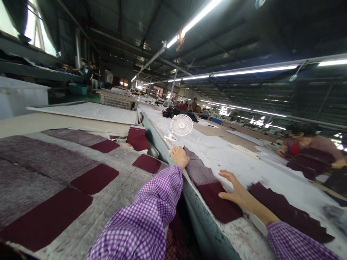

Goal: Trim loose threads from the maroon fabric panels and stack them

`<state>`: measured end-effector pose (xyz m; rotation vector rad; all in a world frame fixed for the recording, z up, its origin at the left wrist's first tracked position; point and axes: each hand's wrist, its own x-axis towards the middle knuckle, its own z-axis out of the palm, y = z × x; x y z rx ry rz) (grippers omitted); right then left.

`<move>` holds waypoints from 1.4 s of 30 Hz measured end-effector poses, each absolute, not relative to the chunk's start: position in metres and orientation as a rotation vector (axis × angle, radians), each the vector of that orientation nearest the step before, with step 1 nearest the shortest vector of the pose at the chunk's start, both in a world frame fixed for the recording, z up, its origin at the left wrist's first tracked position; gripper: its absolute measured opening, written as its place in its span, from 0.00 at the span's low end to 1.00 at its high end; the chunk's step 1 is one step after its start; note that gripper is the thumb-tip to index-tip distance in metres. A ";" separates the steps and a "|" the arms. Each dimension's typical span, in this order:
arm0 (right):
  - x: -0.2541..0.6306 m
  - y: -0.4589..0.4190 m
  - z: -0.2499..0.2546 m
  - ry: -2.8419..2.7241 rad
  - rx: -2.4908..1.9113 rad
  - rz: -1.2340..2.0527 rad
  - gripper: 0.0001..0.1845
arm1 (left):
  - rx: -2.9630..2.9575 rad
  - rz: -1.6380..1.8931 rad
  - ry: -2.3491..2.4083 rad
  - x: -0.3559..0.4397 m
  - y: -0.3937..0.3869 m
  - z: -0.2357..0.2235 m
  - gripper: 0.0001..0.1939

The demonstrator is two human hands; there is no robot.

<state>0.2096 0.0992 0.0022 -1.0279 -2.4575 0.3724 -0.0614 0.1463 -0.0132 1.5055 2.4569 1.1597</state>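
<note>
A long fabric piece [199,167], mottled grey at its far part and plain maroon at its near end, lies along the edge of the white-covered table on my right. My left hand [180,157] is at its far corner, with fingers curled closed on the fabric edge; the fingertips are partly hidden. Over the maroon end [217,202] hovers my right hand [238,191], its thumb and fingers spread and nothing between them. Right of that hand lies a stack of dark maroon cut pieces [288,209].
On the left table, maroon pieces [48,218] and mottled grey fabric [46,155] lie on a grey sheet. A small white fan [181,125] stands beyond my left hand. Between the tables runs a gap. A co-worker [311,144] handles dark fabric across the right table.
</note>
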 end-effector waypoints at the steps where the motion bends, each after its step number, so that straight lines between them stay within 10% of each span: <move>1: 0.207 0.101 0.009 -2.454 -1.010 0.371 0.33 | 1.502 1.166 2.454 -0.062 0.146 -0.013 0.22; 17: 0.015 0.232 0.025 -2.527 -0.999 0.399 0.28 | 1.496 1.269 2.453 -0.063 0.148 -0.017 0.19; 42: 0.035 0.252 -0.001 -2.584 -0.844 0.886 0.26 | 1.505 1.288 2.293 -0.071 0.151 -0.021 0.23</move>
